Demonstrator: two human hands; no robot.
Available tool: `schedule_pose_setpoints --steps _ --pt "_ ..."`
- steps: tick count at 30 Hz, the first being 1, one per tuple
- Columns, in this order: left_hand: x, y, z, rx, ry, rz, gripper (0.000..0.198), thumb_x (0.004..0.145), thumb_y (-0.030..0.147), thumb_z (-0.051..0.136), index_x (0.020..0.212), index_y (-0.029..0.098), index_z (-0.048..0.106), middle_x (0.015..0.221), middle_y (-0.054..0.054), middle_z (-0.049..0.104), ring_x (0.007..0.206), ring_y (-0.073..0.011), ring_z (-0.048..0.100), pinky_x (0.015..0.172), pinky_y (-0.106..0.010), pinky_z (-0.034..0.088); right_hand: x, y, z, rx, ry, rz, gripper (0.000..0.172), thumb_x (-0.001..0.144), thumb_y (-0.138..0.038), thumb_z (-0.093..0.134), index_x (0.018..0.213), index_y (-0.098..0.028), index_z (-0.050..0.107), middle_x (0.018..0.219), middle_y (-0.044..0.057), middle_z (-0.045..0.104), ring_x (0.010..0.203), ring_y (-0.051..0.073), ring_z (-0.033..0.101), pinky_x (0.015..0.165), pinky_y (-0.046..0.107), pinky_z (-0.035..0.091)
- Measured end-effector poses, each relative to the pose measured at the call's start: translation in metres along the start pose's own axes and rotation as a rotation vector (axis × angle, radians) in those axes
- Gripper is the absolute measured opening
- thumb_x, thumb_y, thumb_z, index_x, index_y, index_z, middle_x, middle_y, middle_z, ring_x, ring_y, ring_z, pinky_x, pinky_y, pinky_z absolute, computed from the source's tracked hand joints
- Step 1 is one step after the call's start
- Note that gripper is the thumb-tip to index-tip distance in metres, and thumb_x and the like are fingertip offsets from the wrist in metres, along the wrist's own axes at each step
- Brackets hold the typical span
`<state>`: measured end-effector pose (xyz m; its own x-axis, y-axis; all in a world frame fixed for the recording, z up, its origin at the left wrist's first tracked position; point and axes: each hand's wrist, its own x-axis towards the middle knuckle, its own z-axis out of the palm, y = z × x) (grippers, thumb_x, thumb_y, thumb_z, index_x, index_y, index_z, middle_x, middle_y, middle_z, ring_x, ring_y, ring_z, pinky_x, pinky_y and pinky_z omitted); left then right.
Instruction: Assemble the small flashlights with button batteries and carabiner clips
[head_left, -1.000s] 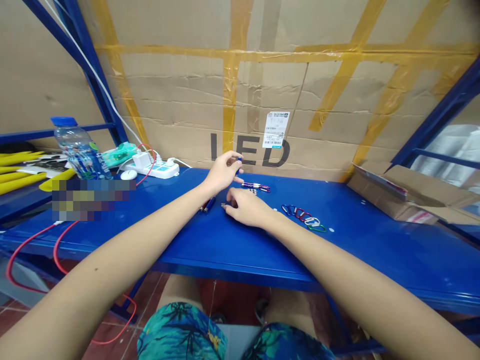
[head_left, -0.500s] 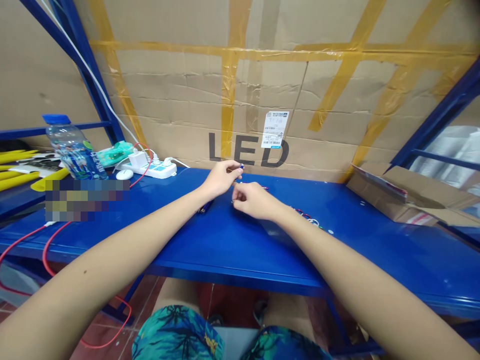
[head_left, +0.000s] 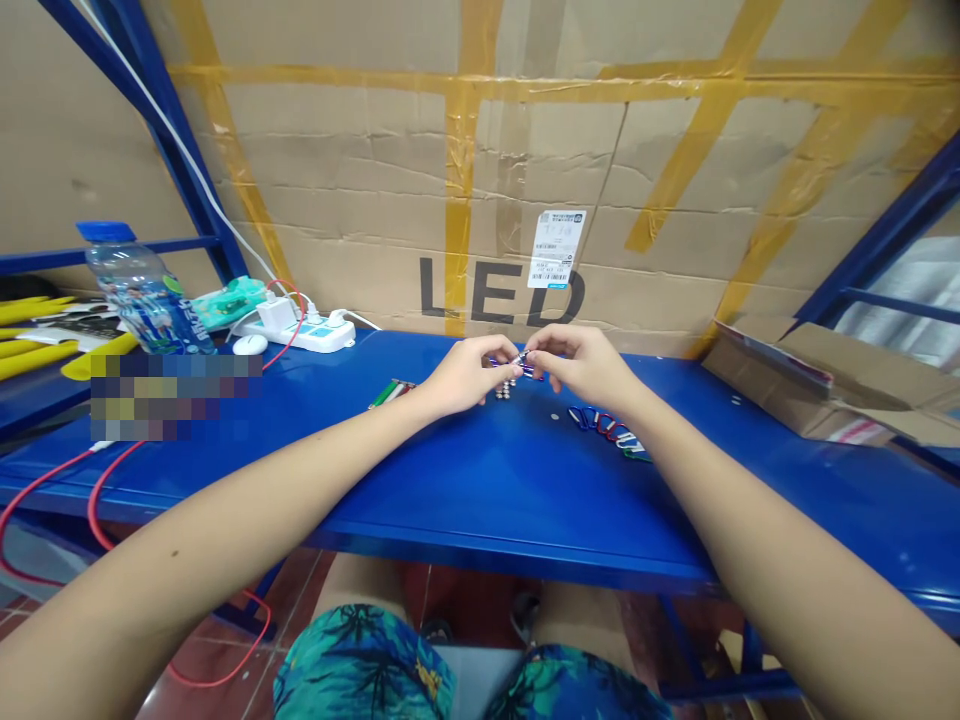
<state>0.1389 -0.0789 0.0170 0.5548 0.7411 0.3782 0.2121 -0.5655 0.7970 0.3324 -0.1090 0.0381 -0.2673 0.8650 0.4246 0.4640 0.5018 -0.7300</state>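
My left hand (head_left: 476, 375) is closed in a pinch on a small blue-purple tube-like piece (head_left: 497, 362), mostly covered by the fingers. Close beside it, my right hand (head_left: 576, 360) pinches a small silvery metal part (head_left: 523, 355) at that piece's end. Whether the two parts are joined, I cannot tell. Below the fingertips lie several small silvery round pieces (head_left: 504, 390) and a purple piece (head_left: 532, 373). A row of coloured carabiners (head_left: 609, 430) lies by my right wrist. Green, white and red tubes (head_left: 388, 393) lie partly behind my left forearm.
The blue table (head_left: 480, 490) ends at a large cardboard box (head_left: 360, 200) behind. At left stand a water bottle (head_left: 146, 290) and a white power strip (head_left: 319, 332) with cables. An open carton (head_left: 810, 385) sits at right.
My hands have come together, the right one moving up and to the right so its fingertips meet the left's. Tubes, carabiners and small round pieces are now better exposed.
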Motion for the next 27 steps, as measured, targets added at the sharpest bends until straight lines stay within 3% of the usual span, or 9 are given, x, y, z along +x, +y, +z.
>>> schedule_pose_setpoints --steps 4,8,13,17,21,27 --pt "0.001 -0.003 -0.001 -0.007 0.002 0.037 0.013 0.088 0.031 0.063 0.09 0.019 0.059 0.08 0.0 0.062 0.061 -0.0107 0.056 0.055 -0.025 0.044 -0.001 0.002 0.0 -0.007 -0.006 -0.006 0.012 0.082 -0.028 0.064 0.084 -0.016 0.066 0.064 0.0 0.064 0.045 0.009 0.052 0.046 0.026 0.044" --pt "0.0 0.0 0.0 0.133 0.015 0.086 0.012 0.092 0.03 0.056 0.089 0.018 0.057 0.075 0.0 0.064 0.071 -0.0147 0.059 0.067 -0.029 0.045 -0.002 0.005 0.002 0.024 -0.017 -0.003 0.015 0.082 -0.03 0.066 0.085 -0.016 0.067 0.065 0.001 0.065 0.046 0.011 0.055 0.047 0.027 0.047" --pt "0.0 0.012 0.0 0.372 -0.018 0.006 0.037 0.099 0.025 0.036 0.068 0.018 0.055 0.072 -0.002 0.063 0.071 -0.0166 0.057 0.069 -0.031 0.041 -0.002 0.009 0.003 -0.047 0.003 0.011 0.014 0.084 -0.029 0.065 0.083 -0.016 0.07 0.066 0.003 0.068 0.047 0.012 0.057 0.049 0.027 0.049" --pt "0.0 0.01 0.0 0.358 -0.014 0.043 0.033 0.098 0.023 0.039 0.072 0.017 0.059 0.077 -0.003 0.067 0.075 -0.0165 0.06 0.073 -0.03 0.042 -0.003 0.01 0.003 -0.079 -0.007 0.04 0.014 0.084 -0.026 0.062 0.082 -0.016 0.072 0.068 0.004 0.069 0.053 0.013 0.061 0.051 0.026 0.051" --pt "-0.002 0.004 0.002 0.321 -0.033 0.075 0.024 0.094 0.022 0.047 0.076 0.017 0.062 0.077 -0.003 0.069 0.072 -0.0156 0.061 0.072 -0.029 0.044 -0.005 0.011 0.001 -0.164 -0.105 -0.01 0.016 0.087 -0.025 0.058 0.079 -0.017 0.068 0.071 0.005 0.071 0.059 0.015 0.064 0.052 0.025 0.051" --pt "-0.004 -0.002 0.005 0.254 -0.011 0.11 0.013 0.09 0.022 0.056 0.082 0.016 0.064 0.078 -0.003 0.071 0.071 -0.0156 0.063 0.069 -0.029 0.046 -0.009 0.007 0.0 -0.247 -0.166 -0.068 0.017 0.088 -0.02 0.054 0.072 -0.018 0.059 0.064 0.002 0.068 0.051 0.013 0.061 0.05 0.024 0.048"
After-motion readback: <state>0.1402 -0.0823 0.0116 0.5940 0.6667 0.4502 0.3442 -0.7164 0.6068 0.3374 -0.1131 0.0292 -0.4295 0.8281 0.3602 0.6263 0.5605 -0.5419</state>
